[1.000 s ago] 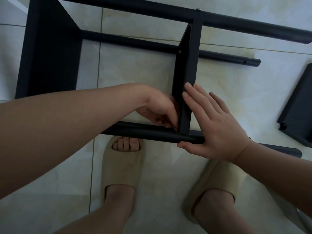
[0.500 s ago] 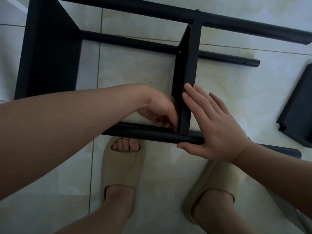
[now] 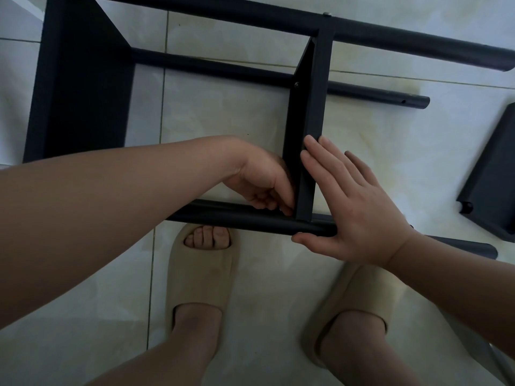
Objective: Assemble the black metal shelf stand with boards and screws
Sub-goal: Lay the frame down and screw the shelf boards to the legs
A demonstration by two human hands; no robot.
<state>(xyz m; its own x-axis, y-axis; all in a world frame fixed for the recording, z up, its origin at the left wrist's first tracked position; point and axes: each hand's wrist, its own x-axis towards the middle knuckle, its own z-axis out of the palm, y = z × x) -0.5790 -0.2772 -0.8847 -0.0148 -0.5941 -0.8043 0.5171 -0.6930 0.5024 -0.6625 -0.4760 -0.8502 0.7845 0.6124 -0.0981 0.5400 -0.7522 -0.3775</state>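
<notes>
The black metal shelf stand lies on its side on the tiled floor, its near tube running left to right. A black board stands between the tubes, and a second, wider board closes the left end. My right hand presses flat with straight fingers against the right face of the middle board, thumb under the near tube. My left hand sits at the inner corner where that board meets the tube, fingertips curled and pinched at the joint. Whatever it pinches is hidden. A screw head shows on the board's far end.
A loose black board lies on the floor at the right. Two far tubes extend past the middle board to the right. My feet in beige slippers stand just below the near tube.
</notes>
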